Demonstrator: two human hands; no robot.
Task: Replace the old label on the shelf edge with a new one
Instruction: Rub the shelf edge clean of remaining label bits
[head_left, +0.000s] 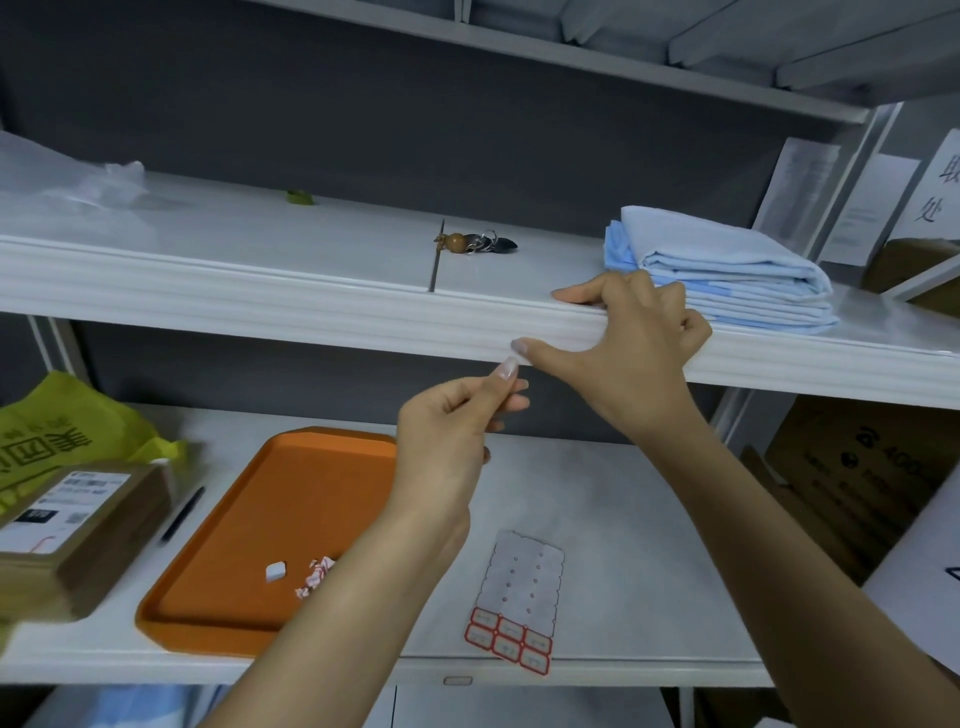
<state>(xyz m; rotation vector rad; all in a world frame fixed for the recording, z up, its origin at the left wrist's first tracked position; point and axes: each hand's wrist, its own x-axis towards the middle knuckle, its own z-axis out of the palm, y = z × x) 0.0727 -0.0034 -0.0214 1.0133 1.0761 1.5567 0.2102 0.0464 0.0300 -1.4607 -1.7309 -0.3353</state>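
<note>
Nearest you, on the lower shelf (623, 519), lies the sheet (524, 577), mostly peeled bare, with six red-bordered labels (511, 644) left at its near end. These look like thin paper, nearly weightless, limp and sticky-backed, so take one by a corner, keep it flat and don't let it fold onto itself. Left of the sheet, the tray (234, 545) holds crumpled red-and-white scraps (316, 574), probably the old label, beside a small white piece (276, 571). Further left, a pen (182, 513), stacked parcels (78, 530) and a yellow-green bag (62, 431) sit well clear of your work. Your left hand (452, 431) hangs just below the shelf edge (311, 317), its fingers (506, 370) pinched tight, likely on a fresh label, though it is too small to see. Your right hand (631, 358) grips that edge, fingers hooked over the top and thumb laid along the front. That is about where the label should go, so the thumb itself is in the way; slide it aside before pressing. The edge is ribbed and may hold poorly, so rub the label down firmly. Beyond, keys (478, 243) and folded cloth (727, 275) sit on the upper shelf, the cloth just behind your right hand; neither blocks the edge.
</note>
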